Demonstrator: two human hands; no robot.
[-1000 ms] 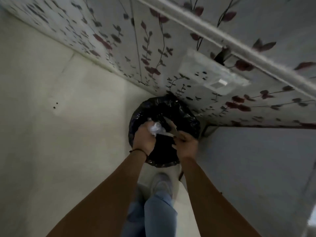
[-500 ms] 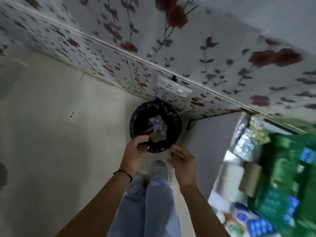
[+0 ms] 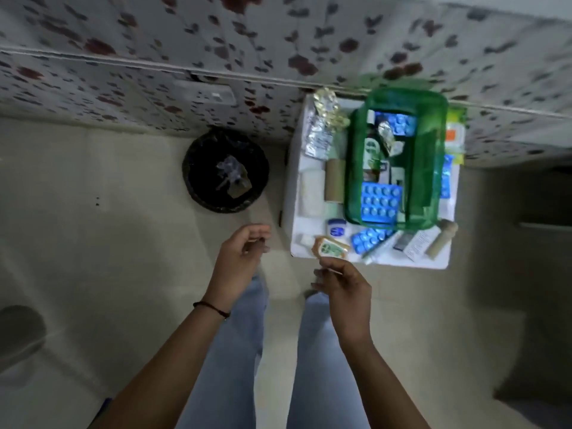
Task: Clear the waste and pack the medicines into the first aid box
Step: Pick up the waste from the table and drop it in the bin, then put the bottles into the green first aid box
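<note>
Medicines lie on one white table (image 3: 445, 264), out past two empty hands. Left hand (image 3: 240, 258) and right hand (image 3: 345, 286) hang loosely curled, holding nothing. One green first aid box (image 3: 397, 164) holds blue pill strips. One black bin (image 3: 226, 171) holds crumpled waste (image 3: 232, 174).

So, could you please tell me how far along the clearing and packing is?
Waste already lies in the black bin. Both the left hand and right hand are empty. The green first aid box holds some blister packs, but a bottle, tubes and strips remain on the white table.
</note>
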